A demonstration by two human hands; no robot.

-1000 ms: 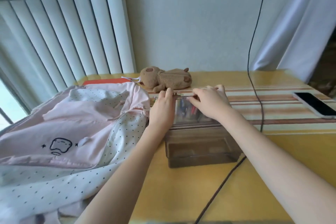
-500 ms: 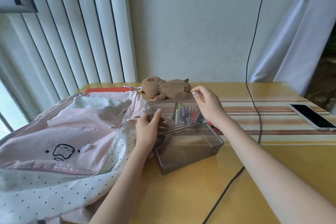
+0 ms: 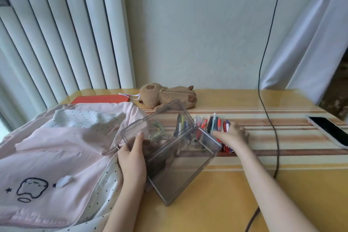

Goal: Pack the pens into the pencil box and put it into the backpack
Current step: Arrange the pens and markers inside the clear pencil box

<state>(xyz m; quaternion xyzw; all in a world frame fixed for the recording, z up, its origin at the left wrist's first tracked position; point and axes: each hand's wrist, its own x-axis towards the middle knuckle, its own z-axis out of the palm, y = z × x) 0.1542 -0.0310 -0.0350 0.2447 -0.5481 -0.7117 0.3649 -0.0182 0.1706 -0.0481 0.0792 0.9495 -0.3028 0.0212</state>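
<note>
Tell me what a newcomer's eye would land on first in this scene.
The clear pencil box stands open at the middle of the table, tilted, with the left hand gripping its left side. Just right of it lies a bright row of pens, with the right hand on them. A pink backpack sprawls across the left, and a brown plush toy lies behind.

Left hand (image 3: 132,158) grips with thumb raised, fingers curled under — forearm angled up from below. Right hand (image 3: 232,135) reaches forward, palm down, fingers spread flat — arm extended.

Clear pencil box (image 3: 180,164) open beside pink backpack (image 3: 62,143); pens (image 3: 211,126) behind.
</note>
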